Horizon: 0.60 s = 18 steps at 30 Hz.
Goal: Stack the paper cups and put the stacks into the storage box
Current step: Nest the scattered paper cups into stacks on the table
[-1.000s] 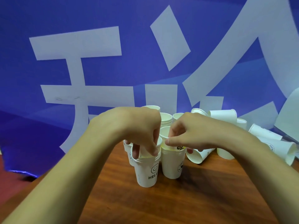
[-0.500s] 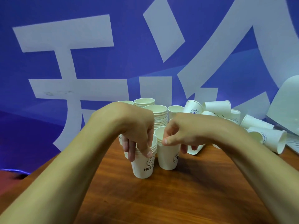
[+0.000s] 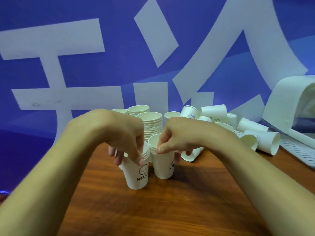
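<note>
As cups [image 3: 153, 141] nest, left stack [image 3: 135, 178], right stack [image 3: 162, 168]

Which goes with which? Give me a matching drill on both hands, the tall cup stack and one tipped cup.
1 left hand
2 right hand
3 tall cup stack
4 tipped cup

A lies on its side, far right
B grips the smiley-face stack
C stands upright behind the hands
D pinches the rim of the neighbouring stack

Pairs: 1-B, 2-D, 3-C, 4-A
</note>
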### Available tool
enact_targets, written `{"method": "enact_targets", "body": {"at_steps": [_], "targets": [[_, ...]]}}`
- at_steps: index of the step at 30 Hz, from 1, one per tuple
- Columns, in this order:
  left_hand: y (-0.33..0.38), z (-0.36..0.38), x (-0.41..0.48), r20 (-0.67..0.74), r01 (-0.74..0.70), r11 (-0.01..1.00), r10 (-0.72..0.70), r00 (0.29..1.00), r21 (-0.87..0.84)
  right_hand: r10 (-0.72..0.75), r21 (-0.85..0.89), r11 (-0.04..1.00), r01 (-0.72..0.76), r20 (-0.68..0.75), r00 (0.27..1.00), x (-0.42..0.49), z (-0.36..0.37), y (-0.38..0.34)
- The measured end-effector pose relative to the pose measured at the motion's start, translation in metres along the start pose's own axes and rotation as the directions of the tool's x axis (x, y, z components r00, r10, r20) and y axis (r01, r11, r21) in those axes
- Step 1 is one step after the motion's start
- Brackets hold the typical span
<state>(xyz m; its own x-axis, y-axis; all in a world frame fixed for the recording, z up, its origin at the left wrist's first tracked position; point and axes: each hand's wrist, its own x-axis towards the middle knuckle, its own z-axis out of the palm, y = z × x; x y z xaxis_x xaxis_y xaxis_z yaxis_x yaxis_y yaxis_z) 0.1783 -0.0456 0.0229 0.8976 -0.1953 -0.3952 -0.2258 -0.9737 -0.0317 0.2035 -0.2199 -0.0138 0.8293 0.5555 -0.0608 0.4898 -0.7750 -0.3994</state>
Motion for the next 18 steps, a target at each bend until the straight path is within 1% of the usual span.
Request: {"method": "enact_targets", "body": {"at_steps": [2,4,5,7,8,9,10,12,14,16,18], "targets": [[-0.007,-0.005,-0.006,-0.078,-0.001,1.000,0.001,0.997,0.012,0.003,-0.014,1.000,-0.004,-0.048,0.999,-0.008,-0.007,-0.005],[-0.011,-0.008,-0.012,-0.230,-0.034,0.999,0.032,0.973,-0.004,0.015,-0.028,0.999,-0.019,-0.141,0.990,-0.020,-0.019,-0.011],[-0.009,-0.009,-0.015,-0.333,-0.048,0.999,0.053,0.941,0.024,0.021,-0.058,0.998,-0.034,-0.207,0.978,-0.028,-0.025,-0.013],[0.004,-0.011,-0.020,-0.553,-0.037,0.994,0.089,0.828,0.106,0.050,-0.136,0.985,-0.104,-0.353,0.934,-0.050,-0.037,-0.012],[0.017,-0.010,-0.023,-0.629,-0.042,0.990,0.120,0.768,0.138,0.068,-0.168,0.974,-0.150,-0.416,0.907,-0.063,-0.041,-0.009],[0.035,-0.008,-0.024,-0.673,-0.067,0.983,0.167,0.720,0.172,0.085,-0.196,0.961,-0.196,-0.465,0.881,-0.079,-0.044,-0.005],[0.056,-0.005,-0.025,-0.693,-0.103,0.974,0.217,0.687,0.203,0.101,-0.228,0.943,-0.244,-0.503,0.859,-0.095,-0.045,0.002],[0.100,0.002,-0.023,-0.700,-0.200,0.953,0.303,0.647,0.227,0.136,-0.305,0.888,-0.345,-0.541,0.830,-0.132,-0.047,0.019],[0.142,0.007,-0.021,-0.665,-0.306,0.919,0.390,0.637,0.247,0.205,-0.349,0.825,-0.445,-0.549,0.811,-0.175,-0.050,0.038],[0.182,0.010,-0.017,-0.621,-0.364,0.883,0.469,0.628,0.297,0.313,-0.342,0.771,-0.537,-0.532,0.787,-0.219,-0.056,0.058],[0.218,0.010,-0.017,-0.604,-0.413,0.857,0.512,0.610,0.308,0.449,-0.304,0.718,-0.627,-0.487,0.749,-0.262,-0.062,0.071]]}}
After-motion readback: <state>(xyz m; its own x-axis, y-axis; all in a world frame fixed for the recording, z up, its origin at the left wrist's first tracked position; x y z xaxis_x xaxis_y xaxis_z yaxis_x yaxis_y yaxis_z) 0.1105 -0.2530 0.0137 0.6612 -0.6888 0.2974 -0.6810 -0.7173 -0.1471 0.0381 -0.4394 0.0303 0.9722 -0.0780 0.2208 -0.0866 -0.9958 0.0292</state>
